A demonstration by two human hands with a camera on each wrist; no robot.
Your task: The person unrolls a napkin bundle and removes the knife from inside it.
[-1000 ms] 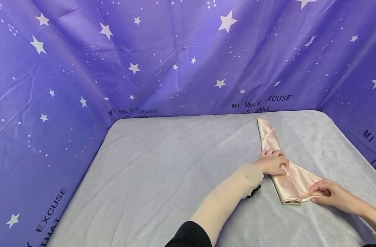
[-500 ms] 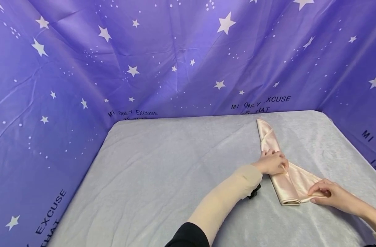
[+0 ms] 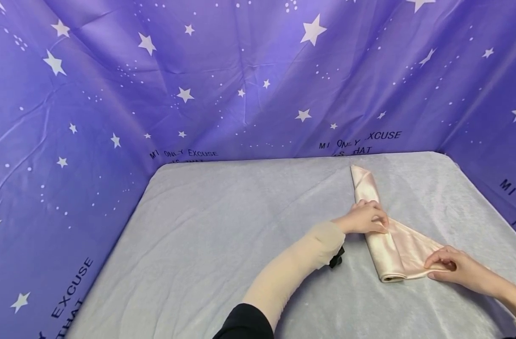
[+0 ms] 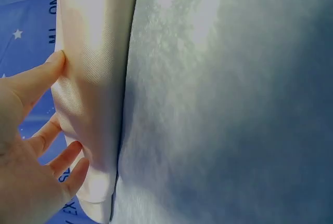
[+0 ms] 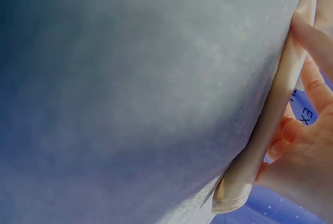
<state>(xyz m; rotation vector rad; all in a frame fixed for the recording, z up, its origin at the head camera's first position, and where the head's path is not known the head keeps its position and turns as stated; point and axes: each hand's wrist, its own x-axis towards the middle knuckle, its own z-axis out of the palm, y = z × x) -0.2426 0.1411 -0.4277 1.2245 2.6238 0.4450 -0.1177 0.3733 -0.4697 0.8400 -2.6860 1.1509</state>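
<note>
A pale pink satin cloth (image 3: 385,254) lies partly rolled on the right side of the grey surface. Its long roll runs from near the back edge toward the front, and a flat triangular flap (image 3: 414,245) spreads to the right. My left hand (image 3: 365,217) is over the middle of the roll, with thumb and fingers gripping it; the left wrist view shows thumb and fingertips along the satin. At the flap's near right corner my right hand (image 3: 457,268) pinches the cloth's edge between thumb and fingers. The right wrist view shows the cloth edge (image 5: 260,135) passing beside that hand.
A grey plush cover (image 3: 224,235) spreads over the work surface, with rounded back corners. Purple star-patterned curtains (image 3: 241,70) hang behind it and along both sides. A small black object (image 3: 337,258) is under the left wrist.
My left hand has moved left and slightly away, and the roll under it has shifted left with its near end a little rounder. The right hand stays almost still.
</note>
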